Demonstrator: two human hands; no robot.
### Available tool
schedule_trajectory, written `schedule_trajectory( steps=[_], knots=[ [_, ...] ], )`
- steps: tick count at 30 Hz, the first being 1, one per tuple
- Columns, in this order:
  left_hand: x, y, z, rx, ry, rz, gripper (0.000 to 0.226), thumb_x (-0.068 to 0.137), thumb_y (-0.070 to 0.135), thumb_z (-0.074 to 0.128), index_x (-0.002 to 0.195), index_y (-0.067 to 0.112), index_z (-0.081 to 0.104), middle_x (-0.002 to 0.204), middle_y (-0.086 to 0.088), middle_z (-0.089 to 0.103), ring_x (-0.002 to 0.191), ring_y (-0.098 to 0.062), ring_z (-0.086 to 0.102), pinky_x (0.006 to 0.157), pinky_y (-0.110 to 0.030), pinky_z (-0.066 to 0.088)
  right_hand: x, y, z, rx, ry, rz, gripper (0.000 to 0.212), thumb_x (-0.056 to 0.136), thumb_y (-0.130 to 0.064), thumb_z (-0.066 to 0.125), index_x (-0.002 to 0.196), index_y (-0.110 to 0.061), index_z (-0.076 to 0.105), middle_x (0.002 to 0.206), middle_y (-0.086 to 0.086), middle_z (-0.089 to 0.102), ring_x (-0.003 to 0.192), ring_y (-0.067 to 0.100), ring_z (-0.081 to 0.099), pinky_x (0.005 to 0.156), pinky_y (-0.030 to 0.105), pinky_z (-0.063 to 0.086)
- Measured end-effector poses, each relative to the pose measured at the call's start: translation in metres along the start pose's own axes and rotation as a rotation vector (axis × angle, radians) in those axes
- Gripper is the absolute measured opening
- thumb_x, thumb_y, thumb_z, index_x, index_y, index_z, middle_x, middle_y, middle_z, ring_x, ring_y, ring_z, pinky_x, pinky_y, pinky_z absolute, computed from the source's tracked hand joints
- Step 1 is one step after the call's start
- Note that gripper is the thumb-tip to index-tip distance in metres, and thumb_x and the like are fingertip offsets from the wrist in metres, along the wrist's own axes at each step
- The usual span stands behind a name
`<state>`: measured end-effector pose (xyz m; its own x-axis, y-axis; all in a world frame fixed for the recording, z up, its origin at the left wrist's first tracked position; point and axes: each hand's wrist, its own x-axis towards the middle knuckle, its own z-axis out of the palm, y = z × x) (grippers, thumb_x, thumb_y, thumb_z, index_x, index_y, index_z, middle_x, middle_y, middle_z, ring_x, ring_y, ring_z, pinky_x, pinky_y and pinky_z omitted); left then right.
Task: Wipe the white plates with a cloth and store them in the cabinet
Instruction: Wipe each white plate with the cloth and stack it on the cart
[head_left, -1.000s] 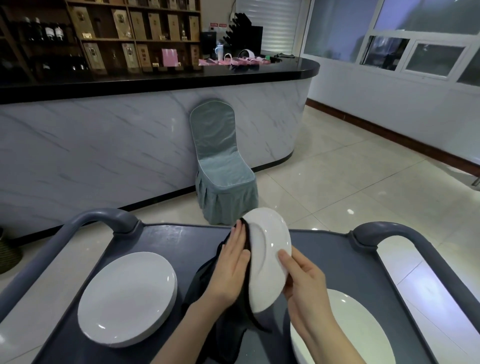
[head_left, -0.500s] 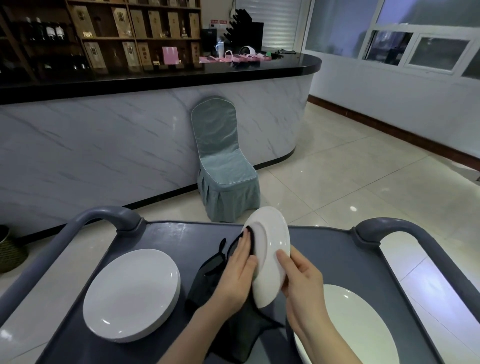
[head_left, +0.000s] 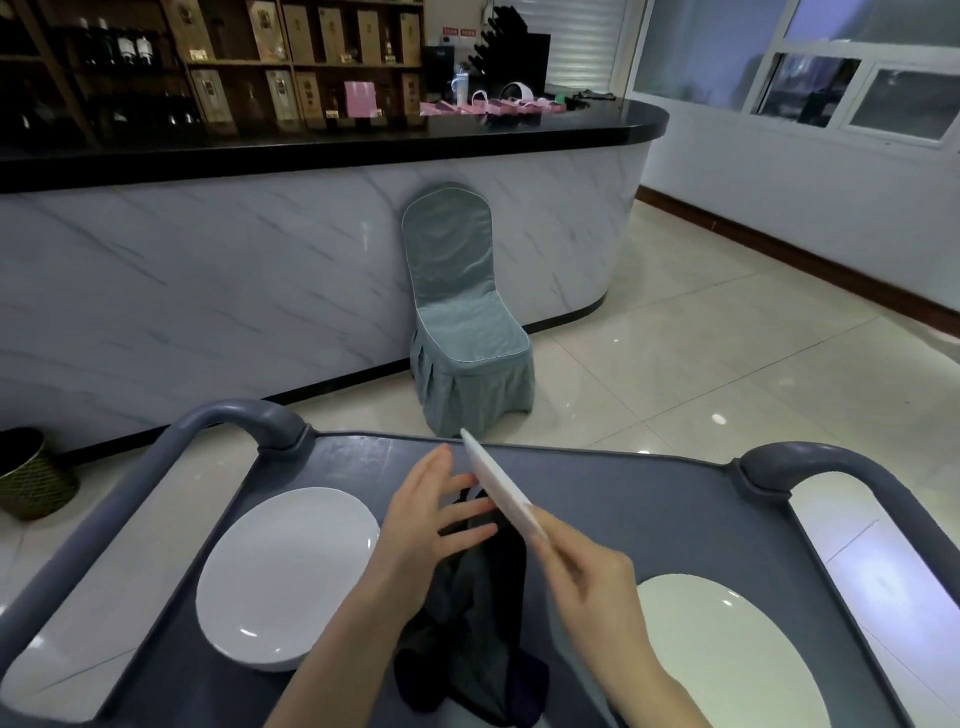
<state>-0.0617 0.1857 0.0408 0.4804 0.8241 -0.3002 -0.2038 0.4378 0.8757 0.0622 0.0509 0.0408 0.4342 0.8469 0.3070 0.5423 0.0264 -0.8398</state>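
Head view, lower centre: we seem mid-wipe — right hand (head_left: 597, 582) pinching the plate (head_left: 496, 480) edge-on, left hand (head_left: 426, 514) flat-fingered against the cloth (head_left: 478, 613) — next, probably rub the plate's other face.

Held plate (head_left: 498, 486) and plate stack (head_left: 288, 577) are reading white. Cloth (head_left: 483, 613) is showing near-black. Cart (head_left: 623, 499) is reading slate grey. Chair cover (head_left: 457, 291) is showing muted teal. Counter front (head_left: 208, 291) is showing white, grey-veined marble.
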Motion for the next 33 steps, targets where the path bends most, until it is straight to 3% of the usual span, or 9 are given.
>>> schedule_trajectory(
  steps=[4, 10, 13, 16, 18, 21, 24, 28, 33],
  knots=[
    [-0.007, 0.005, -0.017, 0.010, 0.096, 0.011, 0.039, 0.092, 0.020, 0.065, 0.129, 0.020, 0.056, 0.104, -0.011, 0.074, 0.088, -0.030, 0.074, 0.066, -0.038, 0.060, -0.004, 0.004, 0.022, -0.243, -0.114, -0.183, 0.038, 0.092, -0.018, 0.061, 0.126, -0.035, 0.067, 0.124, -0.026, 0.064, 0.118, -0.009, 0.057, 0.100, 0.009, 0.040],
    [-0.008, 0.006, -0.065, -0.033, 0.221, -0.035, 0.036, 0.091, 0.006, 0.056, 0.125, 0.015, 0.060, 0.109, -0.014, 0.070, 0.087, -0.030, 0.071, 0.063, -0.034, 0.058, 0.016, 0.006, 0.049, -0.210, -0.434, -0.060, 0.032, 0.098, -0.037, 0.058, 0.127, -0.051, 0.057, 0.138, -0.031, 0.052, 0.136, -0.014, 0.033, 0.118, 0.020, 0.023],
    [-0.008, 0.006, -0.100, -0.058, 0.255, -0.044, 0.039, 0.091, 0.004, 0.051, 0.128, 0.014, 0.058, 0.114, -0.013, 0.066, 0.095, -0.033, 0.066, 0.069, -0.037, 0.059, 0.031, 0.009, 0.060, -0.105, -0.258, 0.111, 0.034, 0.095, -0.039, 0.061, 0.126, -0.052, 0.055, 0.139, -0.033, 0.046, 0.135, -0.012, 0.035, 0.111, 0.019, 0.026],
    [-0.008, 0.004, -0.135, -0.083, 0.307, -0.053, 0.042, 0.091, 0.002, 0.050, 0.127, 0.022, 0.059, 0.119, -0.010, 0.064, 0.101, -0.035, 0.064, 0.064, -0.035, 0.059, 0.046, 0.019, 0.076, -0.053, -0.036, 0.358, 0.046, 0.094, -0.028, 0.065, 0.139, -0.030, 0.053, 0.133, -0.009, 0.053, 0.116, 0.006, 0.053, 0.097, 0.024, 0.040],
    [-0.008, 0.001, -0.156, -0.071, 0.335, -0.075, 0.043, 0.089, 0.002, 0.052, 0.123, 0.027, 0.059, 0.118, -0.008, 0.063, 0.100, -0.036, 0.063, 0.061, -0.034, 0.058, 0.055, 0.024, 0.096, 0.133, -0.039, 0.576, 0.040, 0.093, -0.015, 0.066, 0.133, -0.020, 0.060, 0.115, 0.001, 0.064, 0.097, 0.012, 0.063, 0.083, 0.025, 0.047],
    [-0.010, -0.007, -0.181, -0.021, 0.370, -0.108, 0.047, 0.085, 0.000, 0.052, 0.115, 0.035, 0.058, 0.117, -0.004, 0.060, 0.101, -0.034, 0.061, 0.061, -0.035, 0.058, 0.060, 0.025, 0.128, 0.433, -0.045, 0.775, 0.035, 0.088, 0.007, 0.062, 0.118, -0.011, 0.067, 0.098, 0.012, 0.071, 0.090, 0.027, 0.069, 0.073, 0.032, 0.054],
    [-0.015, -0.012, -0.204, 0.046, 0.428, -0.063, 0.046, 0.084, 0.004, 0.054, 0.108, 0.044, 0.058, 0.115, 0.001, 0.063, 0.103, -0.028, 0.062, 0.062, -0.036, 0.059, 0.056, 0.027, 0.157, 0.510, -0.019, 0.822, 0.040, 0.083, 0.013, 0.065, 0.112, -0.015, 0.067, 0.095, 0.014, 0.074, 0.090, 0.031, 0.070, 0.078, 0.039, 0.056],
    [-0.019, -0.015, -0.229, 0.275, 0.545, 0.031, 0.026, 0.089, 0.028, 0.065, 0.103, 0.048, 0.054, 0.109, 0.009, 0.063, 0.102, -0.015, 0.060, 0.073, -0.034, 0.053, 0.046, 0.031, 0.188, 0.463, -0.063, 0.814, 0.046, 0.078, 0.016, 0.064, 0.110, -0.016, 0.073, 0.094, 0.011, 0.076, 0.091, 0.030, 0.072, 0.083, 0.041, 0.058],
    [-0.022, -0.023, -0.253, 0.547, 0.623, 0.104, 0.026, 0.089, 0.016, 0.064, 0.098, 0.039, 0.058, 0.098, 0.006, 0.064, 0.092, -0.015, 0.062, 0.069, -0.023, 0.047, 0.039, 0.039, 0.209, 0.388, -0.086, 0.817, 0.047, 0.077, 0.014, 0.066, 0.108, -0.020, 0.074, 0.093, 0.008, 0.076, 0.091, 0.026, 0.072, 0.084, 0.041, 0.059]
  ],
)
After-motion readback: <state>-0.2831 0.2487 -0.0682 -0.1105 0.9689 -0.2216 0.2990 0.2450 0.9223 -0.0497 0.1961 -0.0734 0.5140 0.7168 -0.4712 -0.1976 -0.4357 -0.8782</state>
